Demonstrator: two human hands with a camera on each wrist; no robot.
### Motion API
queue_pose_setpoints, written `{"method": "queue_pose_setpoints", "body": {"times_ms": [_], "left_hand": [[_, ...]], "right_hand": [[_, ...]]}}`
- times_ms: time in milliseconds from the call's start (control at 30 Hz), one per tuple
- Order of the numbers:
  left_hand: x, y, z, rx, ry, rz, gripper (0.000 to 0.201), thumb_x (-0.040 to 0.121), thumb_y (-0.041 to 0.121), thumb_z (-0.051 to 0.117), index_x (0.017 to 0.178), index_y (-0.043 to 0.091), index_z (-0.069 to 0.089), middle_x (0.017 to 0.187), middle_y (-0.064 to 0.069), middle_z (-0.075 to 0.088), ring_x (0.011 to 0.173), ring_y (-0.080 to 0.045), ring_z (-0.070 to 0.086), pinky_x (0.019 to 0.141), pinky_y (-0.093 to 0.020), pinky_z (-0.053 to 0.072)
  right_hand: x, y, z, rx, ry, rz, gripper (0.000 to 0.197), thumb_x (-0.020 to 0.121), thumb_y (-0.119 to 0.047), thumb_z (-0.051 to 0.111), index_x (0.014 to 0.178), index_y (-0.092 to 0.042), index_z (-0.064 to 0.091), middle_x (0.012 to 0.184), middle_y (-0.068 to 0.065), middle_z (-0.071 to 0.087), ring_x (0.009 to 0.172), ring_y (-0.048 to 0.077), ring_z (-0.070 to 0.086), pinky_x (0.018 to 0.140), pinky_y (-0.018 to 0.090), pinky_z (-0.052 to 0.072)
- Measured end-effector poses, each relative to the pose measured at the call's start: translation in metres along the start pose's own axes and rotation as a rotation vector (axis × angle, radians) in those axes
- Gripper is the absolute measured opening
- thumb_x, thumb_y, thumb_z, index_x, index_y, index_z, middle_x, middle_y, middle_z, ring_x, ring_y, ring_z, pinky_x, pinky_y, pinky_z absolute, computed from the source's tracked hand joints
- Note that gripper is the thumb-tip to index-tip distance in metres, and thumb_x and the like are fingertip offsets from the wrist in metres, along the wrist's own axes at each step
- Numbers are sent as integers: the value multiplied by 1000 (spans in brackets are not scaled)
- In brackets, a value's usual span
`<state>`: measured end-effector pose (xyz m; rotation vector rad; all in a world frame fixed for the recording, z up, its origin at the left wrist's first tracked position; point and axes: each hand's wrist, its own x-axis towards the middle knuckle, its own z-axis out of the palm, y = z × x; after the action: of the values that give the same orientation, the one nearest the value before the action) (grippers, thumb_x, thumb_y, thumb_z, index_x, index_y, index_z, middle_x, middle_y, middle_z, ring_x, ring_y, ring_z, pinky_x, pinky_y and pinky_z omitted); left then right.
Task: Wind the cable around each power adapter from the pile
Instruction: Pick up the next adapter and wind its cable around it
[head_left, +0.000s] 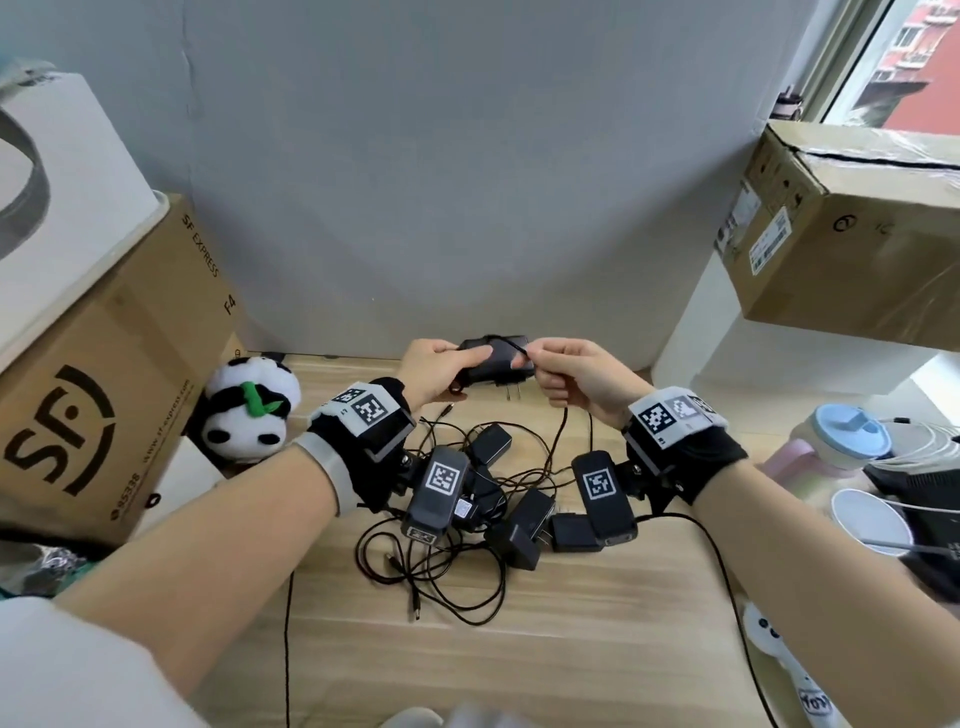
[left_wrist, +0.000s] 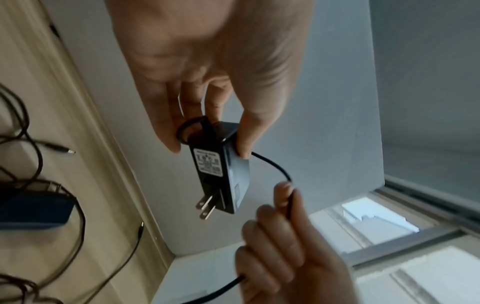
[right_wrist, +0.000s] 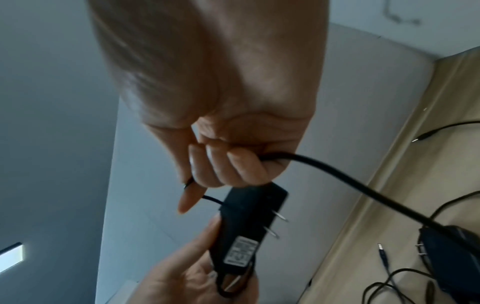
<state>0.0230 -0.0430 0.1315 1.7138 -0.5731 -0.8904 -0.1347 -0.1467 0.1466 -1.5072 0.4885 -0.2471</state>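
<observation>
A black power adapter (head_left: 498, 358) with two metal prongs is held in the air above the table's far edge. My left hand (head_left: 441, 371) pinches its cable end between thumb and fingers (left_wrist: 244, 131). My right hand (head_left: 566, 374) grips the adapter's thin black cable (right_wrist: 324, 168) in a fist just right of the adapter (right_wrist: 244, 232). The cable (left_wrist: 275, 166) arcs from the adapter's top into that fist, then hangs to the table. A pile of several black adapters (head_left: 519, 525) with tangled cables lies on the wooden table (head_left: 597, 649) under my wrists.
An SF Express cardboard box (head_left: 98, 395) and a panda plush (head_left: 249, 410) stand at the left. A second cardboard box (head_left: 852, 228) sits on a white ledge at the right. Cups (head_left: 862, 519), a bottle (head_left: 831, 441) and white cables crowd the right edge. A grey wall rises behind.
</observation>
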Motion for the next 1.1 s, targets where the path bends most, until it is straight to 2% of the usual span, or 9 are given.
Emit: {"method": "queue_pose_setpoints", "body": {"times_ms": [100, 267, 367, 533, 667, 767, 867, 967, 1100], "left_hand": [[0, -1, -1, -175, -12, -82, 21, 83, 24, 71, 84, 6, 61, 81, -8, 58, 71, -17, 58, 73, -32, 58], [-4, -7, 0, -372, -3, -161, 26, 82, 23, 71, 94, 4, 59, 91, -12, 50, 80, -21, 51, 64, -31, 60], [-6, -7, -2, -437, -45, -191, 33, 82, 24, 71, 105, 3, 60, 91, -11, 54, 77, -19, 52, 57, -27, 57], [-11, -4, -2, -497, -156, -199, 26, 87, 26, 64, 100, 4, 61, 82, -8, 57, 73, -17, 56, 61, -27, 58], [-19, -1, -4, -427, -263, -209, 24, 89, 32, 61, 88, 8, 62, 72, -3, 54, 66, -14, 51, 56, -22, 53], [-25, 2, -8, -270, -418, -222, 21, 89, 32, 57, 92, 11, 62, 76, -2, 60, 71, -13, 55, 61, -22, 52], [-31, 4, -9, 39, -531, -181, 18, 91, 29, 57, 92, 13, 65, 83, -2, 63, 78, -12, 58, 67, -20, 51], [-30, 5, -7, 227, -480, -98, 29, 88, 31, 63, 100, 4, 68, 87, -5, 63, 76, -12, 58, 66, -18, 50], [-21, -1, -3, 334, -263, 38, 33, 87, 30, 65, 102, 1, 68, 81, -7, 58, 64, -10, 51, 54, -12, 44]], "right_hand": [[-6, 12, -5, -67, -3, 31, 27, 99, -19, 41, 87, -11, 64, 54, -3, 35, 48, 9, 31, 47, 16, 30], [-12, 29, -8, -184, -50, 78, 26, 97, -21, 46, 90, -10, 68, 55, -3, 43, 51, 10, 36, 50, 17, 35], [-13, 33, -7, -242, -49, 86, 26, 97, -23, 48, 90, -12, 70, 54, -4, 43, 51, 10, 36, 52, 17, 35], [-12, 36, -4, -292, -54, 62, 28, 97, -25, 47, 86, -10, 69, 51, -5, 40, 47, 9, 35, 49, 15, 36], [-8, 37, -4, -237, -53, 117, 34, 96, -26, 48, 67, -9, 57, 46, -7, 33, 42, 8, 31, 46, 15, 31], [-3, 38, -11, -154, -59, 180, 36, 97, -17, 44, 62, -9, 47, 44, -8, 31, 40, 6, 27, 43, 15, 25], [4, 31, -12, -173, -13, 228, 28, 91, -27, 54, 69, -9, 56, 49, -5, 37, 42, 6, 31, 46, 17, 25], [7, 20, -5, -303, 81, 199, 31, 92, -33, 55, 68, -14, 60, 49, -7, 33, 43, 7, 30, 41, 16, 25], [4, 15, 5, -413, 210, 26, 33, 99, -26, 43, 75, -11, 60, 53, -2, 31, 44, 9, 28, 39, 17, 23]]}}
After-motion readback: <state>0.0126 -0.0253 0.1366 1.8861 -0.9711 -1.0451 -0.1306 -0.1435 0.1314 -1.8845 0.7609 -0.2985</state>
